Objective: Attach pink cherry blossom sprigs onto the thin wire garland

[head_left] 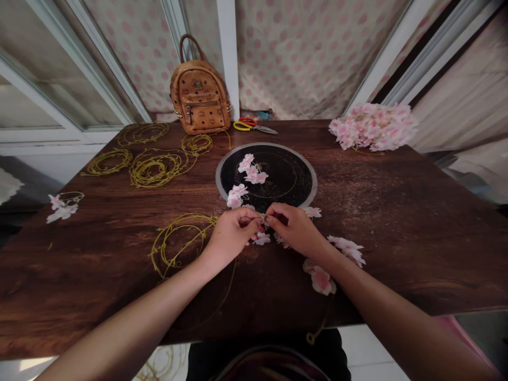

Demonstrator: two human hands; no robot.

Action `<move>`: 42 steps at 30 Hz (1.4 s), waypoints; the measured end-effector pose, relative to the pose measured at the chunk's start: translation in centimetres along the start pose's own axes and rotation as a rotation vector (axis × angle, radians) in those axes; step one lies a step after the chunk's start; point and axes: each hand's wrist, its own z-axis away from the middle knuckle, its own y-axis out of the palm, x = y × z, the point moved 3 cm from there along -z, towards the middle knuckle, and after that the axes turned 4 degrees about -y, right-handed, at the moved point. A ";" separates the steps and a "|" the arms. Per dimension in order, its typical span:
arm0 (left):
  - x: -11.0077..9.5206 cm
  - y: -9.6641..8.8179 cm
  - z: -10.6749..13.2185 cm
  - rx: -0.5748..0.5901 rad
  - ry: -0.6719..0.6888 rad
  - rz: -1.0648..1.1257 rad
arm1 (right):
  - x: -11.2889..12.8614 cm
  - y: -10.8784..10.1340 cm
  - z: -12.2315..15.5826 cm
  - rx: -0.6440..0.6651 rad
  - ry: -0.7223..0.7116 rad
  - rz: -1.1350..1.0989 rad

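- Already, a yellow wire strand (260,214) appears to carry a run of pink blossoms (248,170), which curves across a black disc (273,174) with a metal rim and continues past the hands toward the near right.
- Both hands meet at the near edge of the disc, over a dark wooden table (397,211). Their fingers are curled inward, and the tips nearly touch.
- The left hand (232,235) pinches the strand between thumb and fingers, beside a small blossom just below it.
- The right hand (293,230) pinches the same stretch from the other side. The exact grip on the blossom's base is too small to tell.
- Below the left hand, a loop of bare wire (174,246) trails from beneath the wrist, with no blossoms visible on it.
- Left to do, as far as shows: four bare wire coils (156,168) lie at the far left, and a heap of loose blossoms (373,126) sits at the far right corner.
- Two more loose blossoms (59,209) lie by the left edge, apart from the strand.
- Along the far edge stand a tan backpack (200,98) and yellow-handled scissors (243,125).
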 end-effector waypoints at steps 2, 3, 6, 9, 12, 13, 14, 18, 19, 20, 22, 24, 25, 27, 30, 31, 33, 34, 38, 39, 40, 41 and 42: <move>0.1 0.0 -0.1 0.004 -0.003 0.011 | 0.0 0.0 0.0 0.004 0.003 -0.005; 0.2 0.0 -0.1 0.004 0.006 0.005 | 0.1 0.0 0.0 0.006 0.005 -0.009; 0.1 0.0 -0.2 -0.018 0.054 -0.049 | 0.1 0.0 -0.1 0.012 0.012 -0.016; 0.1 -0.2 -0.4 -0.058 0.075 -0.090 | 0.1 -0.1 -0.1 0.015 0.016 -0.010; 0.1 -0.2 -0.4 -0.070 0.080 -0.100 | 0.2 -0.1 -0.1 0.021 0.008 -0.008; 0.1 -0.2 -0.4 -0.070 0.085 -0.104 | 0.2 -0.1 -0.1 0.025 0.006 -0.011; 0.1 -0.2 -0.4 -0.071 0.092 -0.109 | 0.2 -0.1 -0.1 0.029 0.004 -0.014; 0.0 -0.3 -0.4 -0.066 0.125 -0.143 | 0.1 -0.1 -0.2 0.051 -0.005 -0.006; -0.1 -0.3 -0.4 -0.061 0.130 -0.148 | 0.0 -0.1 -0.2 0.057 -0.010 -0.002; -0.1 -0.3 -0.4 -0.054 0.133 -0.151 | 0.0 -0.1 -0.2 0.063 -0.016 0.000; -0.1 -0.3 -0.4 -0.043 0.132 -0.156 | -0.1 -0.1 -0.2 0.075 -0.027 -0.002; -0.2 -0.2 -0.3 -0.034 0.127 -0.162 | -0.2 -0.1 -0.2 0.083 -0.033 -0.004; -0.2 -0.2 -0.3 -0.031 0.130 -0.166 | -0.2 -0.1 -0.2 0.087 -0.034 -0.003; -0.3 -0.2 -0.3 -0.027 0.144 -0.177 | -0.1 -0.1 -0.2 0.089 -0.034 0.003; -0.3 -0.2 -0.3 -0.022 0.160 -0.194 | -0.1 -0.1 -0.2 0.094 -0.041 0.011; -0.2 -0.2 -0.3 -0.021 0.161 -0.198 | -0.1 -0.1 -0.2 0.097 -0.041 0.012; -0.2 -0.2 -0.3 -0.021 0.164 -0.204 | -0.1 -0.1 -0.2 0.105 -0.041 0.014; -0.1 -0.2 -0.3 -0.023 0.166 -0.207 | -0.2 -0.1 -0.2 0.109 -0.040 0.014; 0.0 -0.2 -0.4 -0.020 0.173 -0.222 | -0.1 0.0 -0.3 0.121 -0.047 0.026; 0.0 -0.2 -0.4 -0.016 0.177 -0.227 | -0.1 0.0 -0.3 0.122 -0.047 0.033; 0.0 -0.2 -0.4 -0.015 0.181 -0.234 | 0.0 0.0 -0.3 0.123 -0.049 0.040; 0.0 -0.2 -0.3 -0.017 0.185 -0.241 | 0.0 0.0 -0.3 0.124 -0.051 0.044; 0.0 -0.2 -0.3 -0.022 0.188 -0.249 | 0.1 0.0 -0.3 0.126 -0.055 0.046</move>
